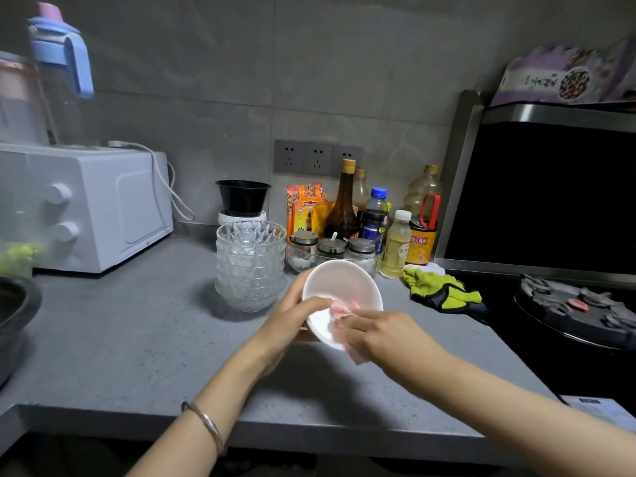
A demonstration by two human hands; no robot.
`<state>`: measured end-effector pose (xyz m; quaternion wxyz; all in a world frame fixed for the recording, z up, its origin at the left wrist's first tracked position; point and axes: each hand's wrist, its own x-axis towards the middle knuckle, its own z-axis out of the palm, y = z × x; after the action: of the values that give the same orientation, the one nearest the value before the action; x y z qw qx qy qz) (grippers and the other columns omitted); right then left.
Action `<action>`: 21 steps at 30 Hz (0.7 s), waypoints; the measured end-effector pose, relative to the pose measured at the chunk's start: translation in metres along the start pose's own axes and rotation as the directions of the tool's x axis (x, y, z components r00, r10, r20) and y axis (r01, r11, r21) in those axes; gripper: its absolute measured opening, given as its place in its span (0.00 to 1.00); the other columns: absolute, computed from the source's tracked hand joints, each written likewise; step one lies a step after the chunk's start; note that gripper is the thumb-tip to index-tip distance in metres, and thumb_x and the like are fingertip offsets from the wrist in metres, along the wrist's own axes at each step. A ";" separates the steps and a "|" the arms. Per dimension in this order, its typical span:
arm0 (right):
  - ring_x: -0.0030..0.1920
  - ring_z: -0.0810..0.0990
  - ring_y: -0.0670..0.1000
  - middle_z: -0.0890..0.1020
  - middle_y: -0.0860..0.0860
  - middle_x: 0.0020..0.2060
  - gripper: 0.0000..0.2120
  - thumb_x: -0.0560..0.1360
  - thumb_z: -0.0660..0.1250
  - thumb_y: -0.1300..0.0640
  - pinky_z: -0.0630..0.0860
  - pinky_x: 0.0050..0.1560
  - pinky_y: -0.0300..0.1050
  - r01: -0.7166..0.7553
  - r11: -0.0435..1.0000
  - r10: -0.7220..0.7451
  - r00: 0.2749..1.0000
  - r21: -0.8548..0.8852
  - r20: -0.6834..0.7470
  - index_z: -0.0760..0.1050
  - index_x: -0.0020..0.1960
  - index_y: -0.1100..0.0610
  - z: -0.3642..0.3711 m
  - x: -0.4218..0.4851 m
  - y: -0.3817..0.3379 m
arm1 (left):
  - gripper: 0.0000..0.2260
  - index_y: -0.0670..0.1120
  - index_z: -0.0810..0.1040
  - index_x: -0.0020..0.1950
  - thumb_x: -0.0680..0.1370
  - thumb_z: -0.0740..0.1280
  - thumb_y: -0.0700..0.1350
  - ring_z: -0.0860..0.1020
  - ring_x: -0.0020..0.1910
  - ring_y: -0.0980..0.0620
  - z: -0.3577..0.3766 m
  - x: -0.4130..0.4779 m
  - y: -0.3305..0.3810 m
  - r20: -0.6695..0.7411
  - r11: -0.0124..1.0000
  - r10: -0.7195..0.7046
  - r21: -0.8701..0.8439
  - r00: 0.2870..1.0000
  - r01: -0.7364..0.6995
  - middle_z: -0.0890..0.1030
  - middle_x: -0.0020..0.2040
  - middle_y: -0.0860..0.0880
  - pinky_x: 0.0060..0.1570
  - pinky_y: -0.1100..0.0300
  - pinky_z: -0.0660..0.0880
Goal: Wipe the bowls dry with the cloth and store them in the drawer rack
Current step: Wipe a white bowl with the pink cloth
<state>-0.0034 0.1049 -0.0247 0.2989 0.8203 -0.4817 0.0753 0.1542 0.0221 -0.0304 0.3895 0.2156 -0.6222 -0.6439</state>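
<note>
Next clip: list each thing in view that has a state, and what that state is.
white bowl: lifted, tilted toward the camera, held by the left hand.
cloth: bunched, pressed inside the white bowl by the right hand.
glass bowls: stacked upright on the counter.
black bowl: upright.
wall sockets: nothing plugged in.
gloves: lying on the counter.

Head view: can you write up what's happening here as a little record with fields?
Place: kitchen counter
Left hand: holds white bowl, tilted, above the counter
Right hand: holds cloth against the bowl's inside
Nearby: stack of glass bowls, left of the white bowl
Drawer rack: not in view
</note>
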 end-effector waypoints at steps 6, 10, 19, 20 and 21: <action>0.60 0.79 0.48 0.81 0.48 0.58 0.12 0.73 0.64 0.58 0.79 0.52 0.47 -0.149 0.937 0.169 0.985 0.315 -0.037 0.82 0.54 0.52 0.008 -0.001 -0.023 | 0.08 0.56 0.77 0.55 0.79 0.62 0.44 0.79 0.47 0.57 0.013 0.001 -0.011 -0.129 0.985 0.172 0.041 0.977 -0.168 0.81 0.47 0.55 0.42 0.65 0.76; 0.57 0.81 0.52 0.84 0.47 0.53 0.18 0.59 0.79 0.50 0.79 0.49 0.47 0.147 0.987 -0.137 0.981 -0.061 0.135 0.84 0.48 0.52 -0.003 -0.009 0.011 | 0.07 0.53 0.79 0.52 0.77 0.63 0.51 0.79 0.45 0.48 -0.005 0.003 0.001 0.008 0.989 -0.017 0.145 1.000 0.015 0.82 0.45 0.47 0.39 0.59 0.74; 0.56 0.79 0.57 0.80 0.54 0.58 0.11 0.75 0.65 0.58 0.75 0.47 0.50 -0.238 0.965 0.222 0.965 0.110 0.141 0.79 0.57 0.58 -0.012 0.011 -0.023 | 0.19 0.59 0.76 0.57 0.67 0.67 0.47 0.80 0.48 0.54 0.007 0.004 -0.013 -0.027 0.996 0.076 -0.034 0.997 -0.077 0.81 0.52 0.51 0.38 0.61 0.76; 0.55 0.79 0.57 0.81 0.54 0.56 0.10 0.77 0.62 0.59 0.72 0.48 0.47 -0.272 0.943 0.257 0.961 0.192 0.099 0.78 0.55 0.57 -0.005 0.010 -0.028 | 0.19 0.58 0.76 0.59 0.68 0.66 0.47 0.80 0.49 0.56 0.011 0.003 -0.018 -0.050 0.991 0.131 -0.035 0.990 -0.132 0.81 0.52 0.53 0.40 0.63 0.76; 0.54 0.79 0.55 0.82 0.54 0.52 0.09 0.77 0.62 0.60 0.71 0.47 0.44 -0.255 0.942 0.244 0.967 0.218 0.076 0.79 0.52 0.57 0.000 0.010 -0.031 | 0.18 0.57 0.76 0.59 0.69 0.66 0.48 0.80 0.49 0.58 0.014 0.003 -0.021 -0.079 0.984 0.171 -0.029 0.982 -0.173 0.82 0.51 0.55 0.42 0.65 0.76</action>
<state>0.0272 0.1087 -0.0332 0.1803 0.7828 -0.5770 0.1472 0.1372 0.0271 -0.0481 0.4709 0.1783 -0.6115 -0.6103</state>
